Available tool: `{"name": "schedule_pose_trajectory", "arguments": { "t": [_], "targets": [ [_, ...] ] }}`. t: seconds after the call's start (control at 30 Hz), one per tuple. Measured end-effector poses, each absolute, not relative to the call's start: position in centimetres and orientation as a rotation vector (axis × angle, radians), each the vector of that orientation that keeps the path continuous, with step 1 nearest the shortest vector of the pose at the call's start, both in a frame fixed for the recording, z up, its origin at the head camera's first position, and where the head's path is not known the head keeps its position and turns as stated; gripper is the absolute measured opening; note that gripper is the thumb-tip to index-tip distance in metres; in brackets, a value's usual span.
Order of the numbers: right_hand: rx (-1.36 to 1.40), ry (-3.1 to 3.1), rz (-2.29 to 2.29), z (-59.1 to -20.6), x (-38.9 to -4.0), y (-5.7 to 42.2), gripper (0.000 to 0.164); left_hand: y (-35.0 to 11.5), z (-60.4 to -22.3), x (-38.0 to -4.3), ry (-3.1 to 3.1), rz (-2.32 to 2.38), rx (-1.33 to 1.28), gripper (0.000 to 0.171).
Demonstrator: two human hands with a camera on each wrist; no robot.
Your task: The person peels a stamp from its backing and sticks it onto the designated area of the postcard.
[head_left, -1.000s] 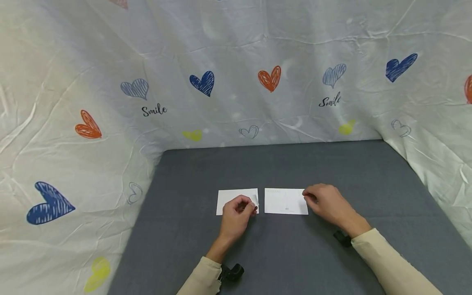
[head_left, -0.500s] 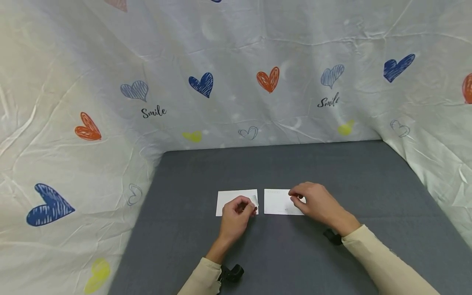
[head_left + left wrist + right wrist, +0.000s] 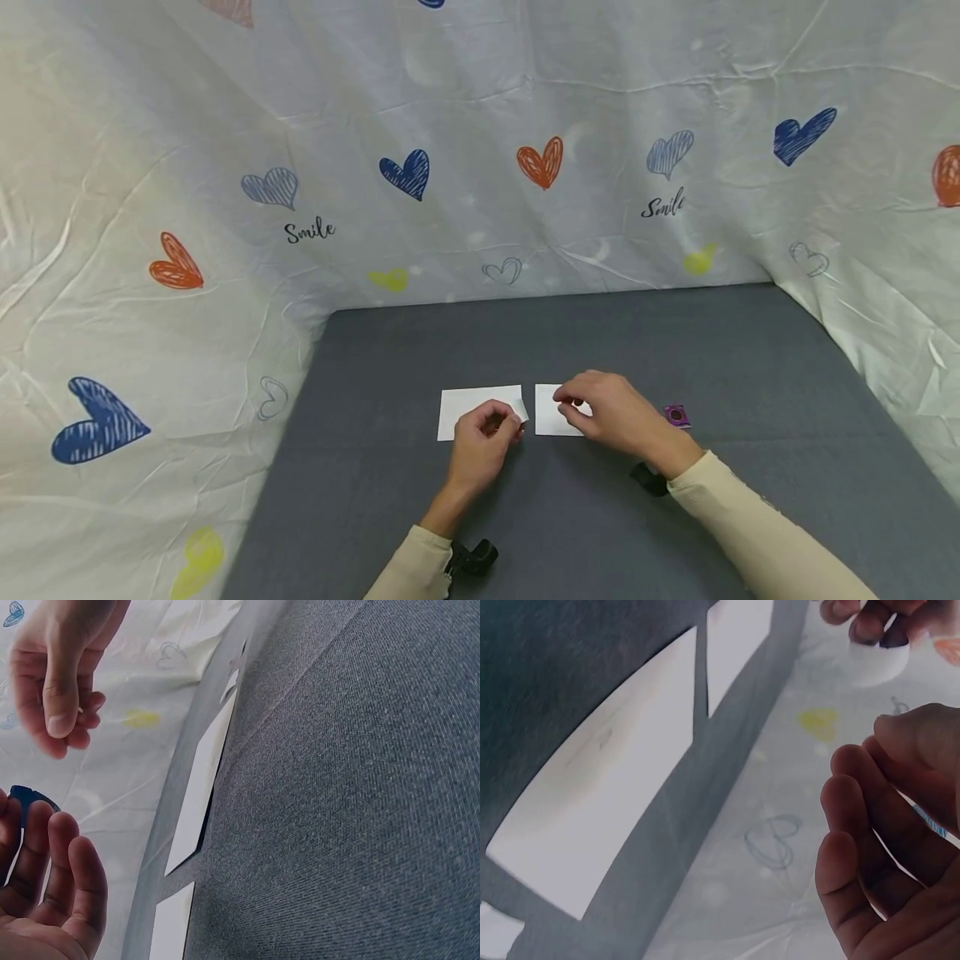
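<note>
Two white cards lie side by side on the grey cloth, a left card [image 3: 459,404] and a right card [image 3: 547,412]; the right one has faint print in the right wrist view. Over the left card's right end, my left hand [image 3: 480,442] pinches a small thin piece [image 3: 521,409], white on one face [image 3: 880,664] and blue on the other [image 3: 28,801]. My right hand [image 3: 618,417] hovers above the right card, covering much of it, its fingers loosely bent with nothing visible between them. A gap shows between its thumb and forefinger.
A small purple square with a dark round picture [image 3: 677,416] lies on the grey cloth [image 3: 562,533] beyond the right hand. Behind the table hangs a pale curtain [image 3: 480,108] printed with hearts.
My right hand has moved left from the right card's edge to above it, uncovering the purple square. The left hand has stayed nearly still with its small piece.
</note>
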State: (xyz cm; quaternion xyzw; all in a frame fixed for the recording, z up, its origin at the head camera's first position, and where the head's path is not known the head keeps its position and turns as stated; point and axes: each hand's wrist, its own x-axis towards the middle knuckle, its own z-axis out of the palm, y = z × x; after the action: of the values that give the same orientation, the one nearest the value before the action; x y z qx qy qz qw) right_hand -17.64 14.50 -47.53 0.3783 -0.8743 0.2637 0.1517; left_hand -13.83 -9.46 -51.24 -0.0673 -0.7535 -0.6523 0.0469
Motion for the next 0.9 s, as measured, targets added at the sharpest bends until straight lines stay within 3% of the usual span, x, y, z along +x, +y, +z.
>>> {"name": "schedule_pose_trajectory", "arguments": {
  "t": [0.9],
  "targets": [
    [1.311,-2.433,0.806,-48.0,-17.1,11.5,0.007,-9.4,-51.4,-13.7,-2.323,-2.005,-0.266,0.009]
  ]
}}
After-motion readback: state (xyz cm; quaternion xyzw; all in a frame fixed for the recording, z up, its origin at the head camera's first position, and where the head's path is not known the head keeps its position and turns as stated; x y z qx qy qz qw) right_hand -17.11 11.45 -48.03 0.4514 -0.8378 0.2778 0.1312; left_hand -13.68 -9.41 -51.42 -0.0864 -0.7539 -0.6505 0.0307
